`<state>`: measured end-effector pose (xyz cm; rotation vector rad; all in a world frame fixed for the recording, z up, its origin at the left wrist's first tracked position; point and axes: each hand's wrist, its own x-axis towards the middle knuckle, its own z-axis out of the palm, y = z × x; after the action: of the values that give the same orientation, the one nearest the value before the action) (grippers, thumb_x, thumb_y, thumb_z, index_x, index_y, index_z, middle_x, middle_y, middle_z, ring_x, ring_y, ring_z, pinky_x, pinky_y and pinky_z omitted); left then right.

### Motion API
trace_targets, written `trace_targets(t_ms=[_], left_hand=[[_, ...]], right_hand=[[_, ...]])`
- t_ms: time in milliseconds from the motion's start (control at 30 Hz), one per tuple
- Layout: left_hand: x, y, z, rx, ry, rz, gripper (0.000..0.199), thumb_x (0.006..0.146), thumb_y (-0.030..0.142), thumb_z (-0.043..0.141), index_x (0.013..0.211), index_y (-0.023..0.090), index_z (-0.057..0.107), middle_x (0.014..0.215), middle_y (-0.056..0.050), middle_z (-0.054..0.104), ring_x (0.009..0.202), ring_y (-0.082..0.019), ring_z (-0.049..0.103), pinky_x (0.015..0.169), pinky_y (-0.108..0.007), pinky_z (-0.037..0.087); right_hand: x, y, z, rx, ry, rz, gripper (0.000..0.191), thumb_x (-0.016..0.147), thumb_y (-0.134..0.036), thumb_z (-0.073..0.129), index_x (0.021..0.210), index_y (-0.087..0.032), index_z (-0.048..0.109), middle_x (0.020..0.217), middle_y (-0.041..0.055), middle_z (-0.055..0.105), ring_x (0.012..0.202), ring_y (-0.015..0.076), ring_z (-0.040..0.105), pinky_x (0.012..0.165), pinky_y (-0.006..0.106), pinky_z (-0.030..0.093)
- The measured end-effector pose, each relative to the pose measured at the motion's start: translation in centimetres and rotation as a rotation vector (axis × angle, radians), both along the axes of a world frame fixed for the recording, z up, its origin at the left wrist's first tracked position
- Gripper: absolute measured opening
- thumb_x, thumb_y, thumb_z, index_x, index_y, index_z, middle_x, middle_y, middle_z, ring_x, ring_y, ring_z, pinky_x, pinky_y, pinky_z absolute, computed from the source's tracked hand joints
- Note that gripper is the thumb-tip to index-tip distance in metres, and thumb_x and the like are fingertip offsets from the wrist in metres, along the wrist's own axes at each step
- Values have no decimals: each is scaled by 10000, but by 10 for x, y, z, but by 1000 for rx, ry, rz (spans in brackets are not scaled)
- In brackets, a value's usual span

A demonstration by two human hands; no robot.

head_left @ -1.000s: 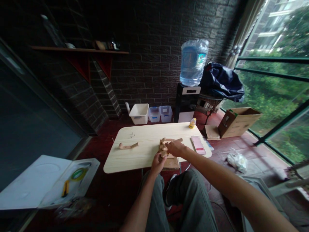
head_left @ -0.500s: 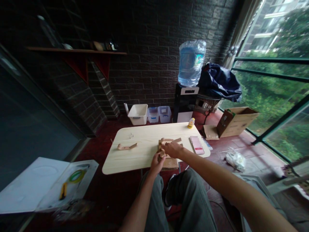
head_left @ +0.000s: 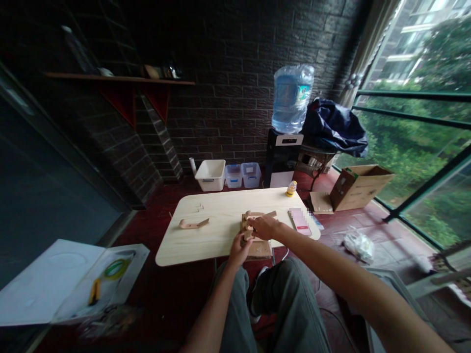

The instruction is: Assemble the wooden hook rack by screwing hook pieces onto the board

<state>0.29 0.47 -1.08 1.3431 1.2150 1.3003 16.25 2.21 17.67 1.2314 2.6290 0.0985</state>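
My left hand (head_left: 240,248) is closed at the near edge of the table, its fingers gripping the end of a small wooden hook (head_left: 248,235). Over the same hook, my right hand (head_left: 265,227) is closed with its fingertips together; whatever they hold is too small and hidden to make out. Just beyond the fingers lies another wooden hook (head_left: 253,214), partly covered by my right hand. A flat piece of cardboard (head_left: 260,249) lies below the hands at the table edge. Off to the left, a separate wooden hook (head_left: 194,224) rests near several small screws (head_left: 200,208).
The pale table (head_left: 221,208) carries a yellow-capped bottle (head_left: 291,189) and a pink phone-like item (head_left: 300,224) at right. Behind it stand plastic bins (head_left: 210,182) and a water dispenser (head_left: 285,154). An open tool case (head_left: 121,284) is at lower left, a cardboard box (head_left: 353,191) at right.
The right fingertips have shifted slightly over the wooden hook held in my left hand. My left hand stays in place.
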Motion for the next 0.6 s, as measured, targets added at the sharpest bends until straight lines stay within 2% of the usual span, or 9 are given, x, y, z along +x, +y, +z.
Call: trace_targets(t_ms=[100,167,333,433,600], left_hand=[[0,-1,2,10,25,3,373,796,422,766,1101,214,709,1209,-101,723,1177,-276,662,1079,-457,483],[1,-1,4,7,38,6,355,795,420,765,1080,216,714,1178,-97,732,1164,-277,665,1078,-458,484],[2,-3,11,-12,27,-8,348,800,404,756,1083,207,710,1151,-92,737,1130,-267,677,1049,-434,503],[2,-6,17,-11,41,-4,328,805,385,751,1079,209,714,1168,-94,735,1158,-274,668,1056,-430,498],[4,-8,22,-7,43,1,318,809,390,753,1071,214,718,1158,-91,741,1154,-280,672,1068,-443,492]], right_hand=[[1,4,-5,-6,-5,43,381,965,-217,541,1342,-166,568,1233,174,710,1032,268,735,849,408,602],[2,5,-7,0,-14,50,368,963,-189,531,1325,-156,587,1215,175,717,1047,261,733,857,399,601],[0,3,-4,-3,-7,23,318,996,-325,570,1223,-119,657,1143,187,745,1054,292,739,848,410,608],[-6,2,-2,-22,-13,-22,359,1018,-402,562,1179,-102,675,1122,205,751,1047,307,742,816,431,616],[-9,2,5,-28,-34,-28,392,1015,-414,568,1211,-88,666,1166,224,743,1063,309,741,844,425,610]])
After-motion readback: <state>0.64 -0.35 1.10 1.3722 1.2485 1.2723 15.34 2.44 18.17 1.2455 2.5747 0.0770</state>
